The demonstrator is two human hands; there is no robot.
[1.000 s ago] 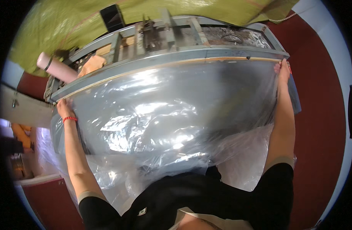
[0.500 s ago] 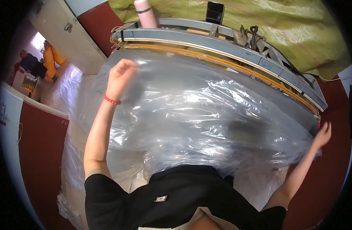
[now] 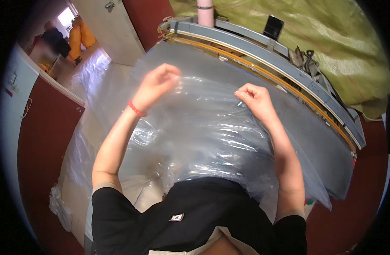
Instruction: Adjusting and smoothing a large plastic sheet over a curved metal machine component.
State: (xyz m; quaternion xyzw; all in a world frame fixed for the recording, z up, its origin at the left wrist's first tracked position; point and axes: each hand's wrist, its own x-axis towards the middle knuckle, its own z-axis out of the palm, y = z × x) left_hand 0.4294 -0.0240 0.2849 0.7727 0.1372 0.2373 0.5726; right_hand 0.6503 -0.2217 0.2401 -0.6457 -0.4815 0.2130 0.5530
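Note:
A large sheet of clear plastic film (image 3: 212, 123) spreads in wrinkles over the grey work surface (image 3: 318, 153) and down against my body. My left hand (image 3: 158, 85), blurred by motion, has curled fingers at the film's far left part and seems to grip it. Farther right, my right hand (image 3: 255, 97) pinches the film between thumb and fingers. From that hand a fold of film slants down toward the lower right. A red bracelet (image 3: 136, 109) circles my left wrist.
A long grey metal bar machine (image 3: 246, 42) with an orange strip borders the far side. On or behind it are a pink bottle (image 3: 205, 15), a phone (image 3: 273, 27) and a metal clamp (image 3: 307, 59). Through the doorway at left, a person (image 3: 54, 40) sits; more film lies on the floor.
My right hand has swung from the far right edge in toward the middle, with film folding over leftward. My left hand has shifted slightly right; the view has turned somewhat.

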